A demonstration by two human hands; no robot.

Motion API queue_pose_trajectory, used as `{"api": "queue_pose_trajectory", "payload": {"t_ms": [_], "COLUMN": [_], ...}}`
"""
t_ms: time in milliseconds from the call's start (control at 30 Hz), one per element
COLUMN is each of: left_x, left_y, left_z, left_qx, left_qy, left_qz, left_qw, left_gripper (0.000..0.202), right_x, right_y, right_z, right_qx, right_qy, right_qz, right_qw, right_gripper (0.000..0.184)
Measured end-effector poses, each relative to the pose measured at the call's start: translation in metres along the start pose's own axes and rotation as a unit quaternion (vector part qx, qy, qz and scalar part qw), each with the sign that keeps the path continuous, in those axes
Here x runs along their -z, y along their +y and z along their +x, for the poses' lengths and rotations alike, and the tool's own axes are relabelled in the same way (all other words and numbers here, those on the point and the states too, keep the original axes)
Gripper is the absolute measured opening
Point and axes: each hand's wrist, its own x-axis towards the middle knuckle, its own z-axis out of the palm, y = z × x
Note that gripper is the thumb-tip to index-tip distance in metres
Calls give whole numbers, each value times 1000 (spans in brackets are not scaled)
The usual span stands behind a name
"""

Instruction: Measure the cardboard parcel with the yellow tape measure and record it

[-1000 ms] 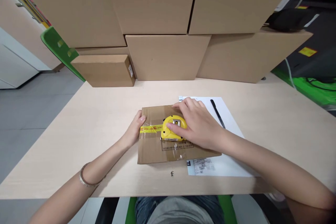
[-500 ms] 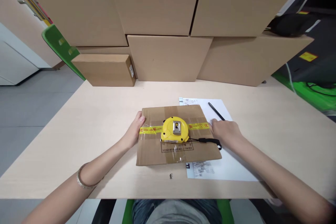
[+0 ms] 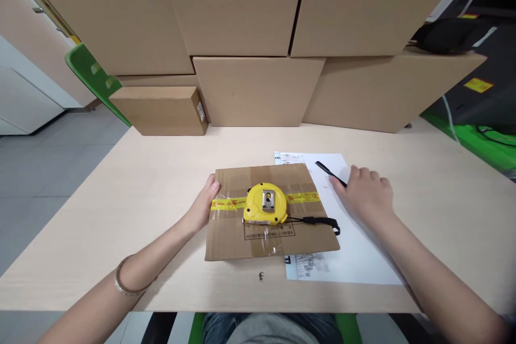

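A flat cardboard box [image 3: 231,239] with yellow printed tape lies on the table in front of me, its right part over sheets of paper. My left hand [image 3: 203,203] grips its left edge, thumb on top. On the box rests a yellow tape measure [image 3: 258,212] with a metal belt clip and a black wrist strap [image 3: 318,221] trailing right. My right hand [image 3: 366,193] is over the white paper [image 3: 355,258], thumb and fingers closing around a black pen [image 3: 325,169]; the pen's lower end is hidden under the hand.
Large cardboard boxes [image 3: 258,91] are stacked along the table's back edge. A smaller carton [image 3: 161,113] stands at the back left. A tiny dark object [image 3: 261,276] lies near the front edge. Green chair parts [image 3: 92,75] show at the left.
My right hand has left the box's right edge and moved right and slightly up onto the pen, which has shifted slightly. My left hand keeps its grip on the box.
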Motion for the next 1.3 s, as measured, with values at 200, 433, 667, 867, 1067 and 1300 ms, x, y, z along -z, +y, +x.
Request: {"api": "queue_pose_trajectory", "payload": {"t_ms": [200, 433, 667, 867, 1067, 1300], "left_x": [0, 3, 2, 5, 7, 8], "left_y": [-1, -4, -1, -6, -6, -7], "left_z": [-1, 1, -2, 0, 1, 1], "left_qx": [11, 6, 15, 20, 16, 1], "left_qy": [-12, -18, -7, -16, -26, -31], "left_qz": [-20, -6, 4, -5, 7, 35], "left_qw": [1000, 1000, 1000, 1000, 1000, 999], "left_gripper": [52, 53, 52, 50, 53, 49], "right_x": [-6, 0, 6, 5, -21, -29], "right_y": [4, 11, 19, 18, 3, 0], "right_z": [-4, 5, 5, 13, 18, 19], "right_qx": [35, 55, 63, 62, 64, 68], "right_qy": [-39, 34, 55, -114, -205, -202], "right_qz": [22, 118, 440, 728, 642, 614], "right_qw": [998, 991, 894, 674, 736, 760], "right_gripper": [39, 18, 19, 55, 49, 36]}}
